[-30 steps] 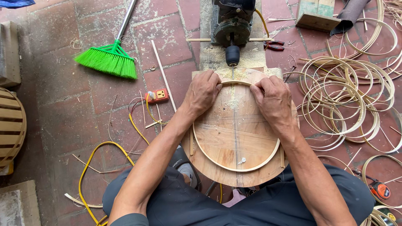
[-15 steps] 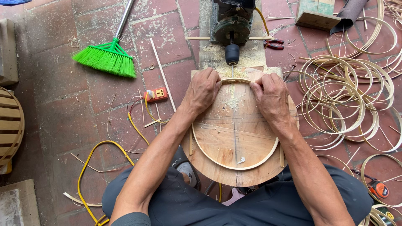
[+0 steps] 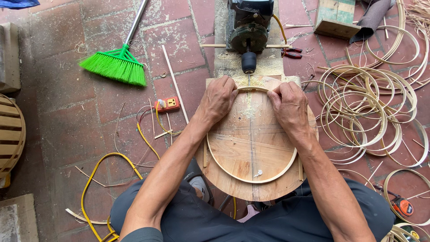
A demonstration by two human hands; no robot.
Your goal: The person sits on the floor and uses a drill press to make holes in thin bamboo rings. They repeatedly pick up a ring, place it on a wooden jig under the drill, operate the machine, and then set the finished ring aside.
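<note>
— Head view: both hands have closed in at the top of the bamboo hoop [image 3: 251, 179]. Left hand [image 3: 219, 101] and right hand [image 3: 291, 105] now sit either side of the drill bit [image 3: 249, 78], closer together than a second ago.

— Fingers?

— Clamped on the hoop's upper arc, pressing it to the round wooden board [image 3: 253, 139]. Fresh sawdust lies under the bit, so the strip looks fed into the mounted drill [image 3: 248, 27].

— Around them?

— Finished hoops [image 3: 363, 103] right, green broom [image 3: 114, 65] left.

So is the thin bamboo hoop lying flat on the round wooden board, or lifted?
Flat: the thin bamboo hoop rests on the round wooden board, both hands pressing its top.
</note>
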